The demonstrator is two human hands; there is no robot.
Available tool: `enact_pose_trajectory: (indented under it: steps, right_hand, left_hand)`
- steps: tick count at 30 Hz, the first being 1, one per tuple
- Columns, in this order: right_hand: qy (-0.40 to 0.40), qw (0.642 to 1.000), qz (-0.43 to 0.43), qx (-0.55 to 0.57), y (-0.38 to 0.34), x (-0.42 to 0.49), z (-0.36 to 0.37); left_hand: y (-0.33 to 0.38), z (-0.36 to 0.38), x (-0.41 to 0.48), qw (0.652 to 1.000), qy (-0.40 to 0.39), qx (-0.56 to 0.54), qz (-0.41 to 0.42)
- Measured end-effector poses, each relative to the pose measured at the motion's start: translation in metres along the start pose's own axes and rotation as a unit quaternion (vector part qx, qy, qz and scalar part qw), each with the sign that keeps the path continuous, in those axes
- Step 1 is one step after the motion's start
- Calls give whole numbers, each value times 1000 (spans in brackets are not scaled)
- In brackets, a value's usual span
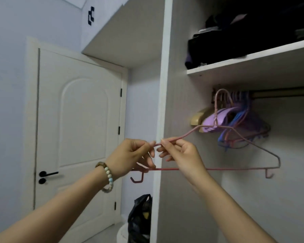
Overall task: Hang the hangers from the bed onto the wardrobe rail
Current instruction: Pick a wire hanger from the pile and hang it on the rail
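Pink hanger [235, 168] is up in front of the open wardrobe, level, dead centre of view, its left tip poking out past the wardrobe's side panel. At 9 o'clock of it the left hand [130, 155], beaded bracelet [107, 178] on the wrist, has its fingers curled round the hanger's left corner. Just beside it, the right hand [182, 155] pinches the sloping upper wire between thumb and forefinger. Both hands sit at one end, so the far end hangs free. The hook rises at 1 o'clock towards the wardrobe rail [279, 92], but I cannot tell whether it has caught.

The way to finish this, I'd say: lift the hook over the bar, let it drop, feel the weight settle, and only then loosen the fingers. Keep it level so the little lower hooks don't snag the bunched hangers [242, 123].

Containers now. Down at 6 o'clock, a white bin [120, 233] on the floor with a black bag [140, 216] standing at it; whether the bag is inside or beside, I cannot tell. At 1 o'clock the shelf [253, 61] carries dark folded clothes [235, 41]. Below it, the rail bay holds that bunch, pushed to the left end.
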State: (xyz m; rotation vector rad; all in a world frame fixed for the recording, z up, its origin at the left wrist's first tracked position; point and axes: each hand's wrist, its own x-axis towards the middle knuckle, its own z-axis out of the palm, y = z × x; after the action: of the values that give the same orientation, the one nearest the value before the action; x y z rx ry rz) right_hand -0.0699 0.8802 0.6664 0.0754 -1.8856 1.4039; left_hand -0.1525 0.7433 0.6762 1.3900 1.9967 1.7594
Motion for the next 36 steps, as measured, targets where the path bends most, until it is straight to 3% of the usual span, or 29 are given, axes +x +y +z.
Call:
enact_pose_trajectory:
  steps: [13,19,28,36]
  right_hand:
    - [263,960,-96,11,34,74,-197]
    - [271,956,-98,62,42,107,-254]
    - [259,964,-46,42,61,151,-298]
    - [251,968,7,-13,93,161,-296]
  left_hand:
    - [35,207,147,991,38,-115,58]
    - [36,256,199,984,9,-169,61]
    - [27,280,246,994,-15,-13,106]
    - [15,275,250,999,-40,-26,12]
